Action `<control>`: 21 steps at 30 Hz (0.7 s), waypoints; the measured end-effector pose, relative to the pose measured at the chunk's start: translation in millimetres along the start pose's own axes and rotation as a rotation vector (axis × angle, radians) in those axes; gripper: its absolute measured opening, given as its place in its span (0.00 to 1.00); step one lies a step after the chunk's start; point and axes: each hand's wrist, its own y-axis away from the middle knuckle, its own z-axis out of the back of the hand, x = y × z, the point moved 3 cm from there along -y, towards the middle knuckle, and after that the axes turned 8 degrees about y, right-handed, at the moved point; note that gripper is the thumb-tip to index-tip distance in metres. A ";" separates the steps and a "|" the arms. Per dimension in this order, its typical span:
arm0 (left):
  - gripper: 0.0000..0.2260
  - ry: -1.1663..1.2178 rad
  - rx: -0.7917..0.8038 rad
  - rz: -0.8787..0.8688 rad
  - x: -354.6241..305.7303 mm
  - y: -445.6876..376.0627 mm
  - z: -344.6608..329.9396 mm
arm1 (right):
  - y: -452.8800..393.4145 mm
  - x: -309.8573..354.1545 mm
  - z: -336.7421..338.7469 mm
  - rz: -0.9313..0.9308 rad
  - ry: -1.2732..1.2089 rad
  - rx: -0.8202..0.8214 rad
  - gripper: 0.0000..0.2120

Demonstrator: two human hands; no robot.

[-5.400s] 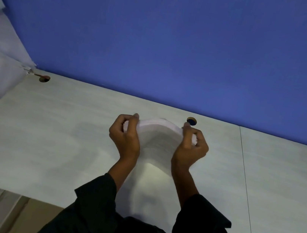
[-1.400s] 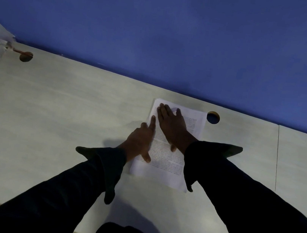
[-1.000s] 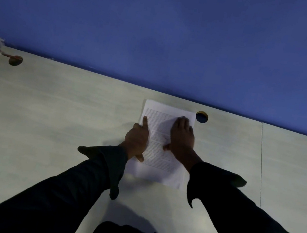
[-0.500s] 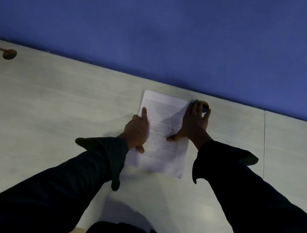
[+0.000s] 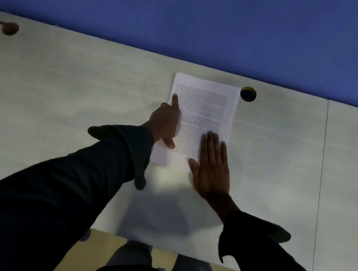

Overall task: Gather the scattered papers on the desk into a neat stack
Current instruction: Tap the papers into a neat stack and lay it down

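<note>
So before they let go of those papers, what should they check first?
1. Stack of papers lies flat on the desk: ok.
2. Sheet edges flush all round: cannot tell, the near edge is in shadow and partly covered.
3. Left hand rests at the left edge, index finger straight: ok.
4. Right hand lies flat on the near right corner: ok.
5. Stack clear of the cable hole: ok, it sits just beside it.
6. No stray sheets elsewhere on the desk: ok in what shows.
</note>
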 end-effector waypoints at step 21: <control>0.67 0.095 0.048 -0.071 18.6 -0.9 3.8 | 8.2 91.1 -12.8 -0.003 0.082 -0.202 0.26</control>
